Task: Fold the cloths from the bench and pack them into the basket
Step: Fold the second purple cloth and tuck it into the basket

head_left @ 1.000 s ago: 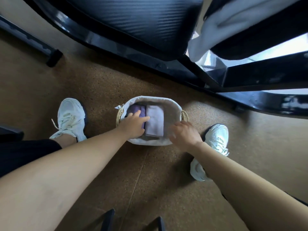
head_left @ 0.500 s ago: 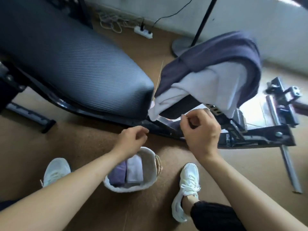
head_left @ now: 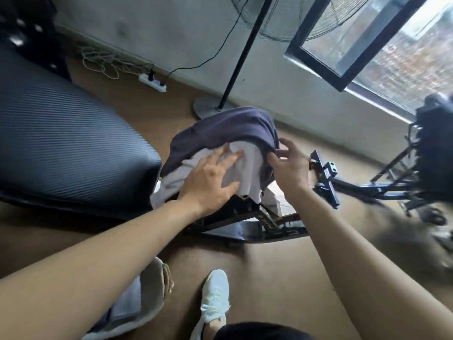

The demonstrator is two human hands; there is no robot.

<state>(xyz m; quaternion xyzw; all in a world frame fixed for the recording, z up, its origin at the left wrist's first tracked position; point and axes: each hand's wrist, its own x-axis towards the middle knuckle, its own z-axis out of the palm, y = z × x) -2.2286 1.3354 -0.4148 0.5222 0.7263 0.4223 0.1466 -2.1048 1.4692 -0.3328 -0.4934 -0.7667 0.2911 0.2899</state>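
Two unfolded cloths lie heaped on the small pad of the bench: a dark navy cloth [head_left: 220, 128] on top and a white cloth [head_left: 247, 168] under it. My left hand [head_left: 210, 177] lies flat on the white cloth with its fingers spread. My right hand [head_left: 286, 165] is at the right edge of the navy cloth, thumb and fingertips touching the hem, fingers apart. The cream basket [head_left: 153, 290] stands on the floor at the bottom left, mostly hidden by my left forearm. A pale folded cloth [head_left: 127, 303] shows inside it.
The bench's big ribbed black pad [head_left: 61, 143] fills the left. Its black metal frame [head_left: 326, 182] runs right toward blurred machine parts. A fan stand [head_left: 213, 109] and a power strip [head_left: 153, 82] sit by the wall. My white shoe [head_left: 215, 293] is beside the basket.
My head has lifted from the basket to the bench. Both hands left the basket and rose to the cloth heap; the left now rests on the white cloth, the right at the navy hem.
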